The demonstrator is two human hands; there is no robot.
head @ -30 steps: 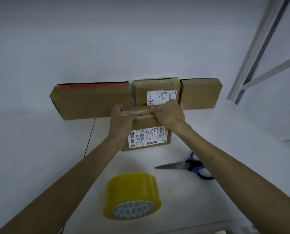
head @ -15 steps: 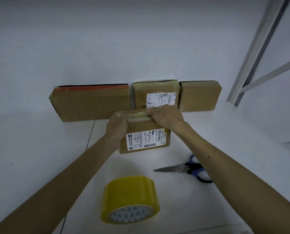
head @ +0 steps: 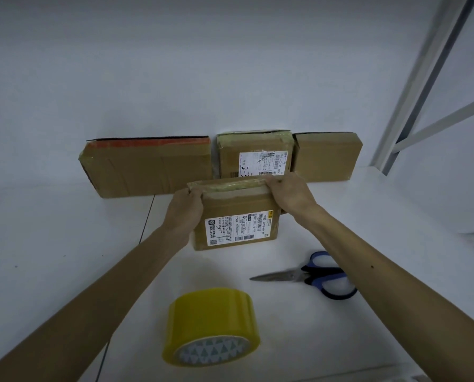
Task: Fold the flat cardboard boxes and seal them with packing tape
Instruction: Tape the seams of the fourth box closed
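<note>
I see both bare forearms stretched forward and converging. Left hand [head: 184,213] and right hand [head: 288,193] each curl fingers over an upper corner of the box [head: 238,205] — backs of hands toward me.

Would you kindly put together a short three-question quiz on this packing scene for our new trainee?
1. True or false: the left hand and right hand both grip the front box at its upper corners.
2. Which lies nearer the person: A) yellow tape roll, B) scissors?
3. How many boxes stand against the wall behind it?
Key: 1 true; 2 A; 3 three: long box, middle box, right box.
</note>
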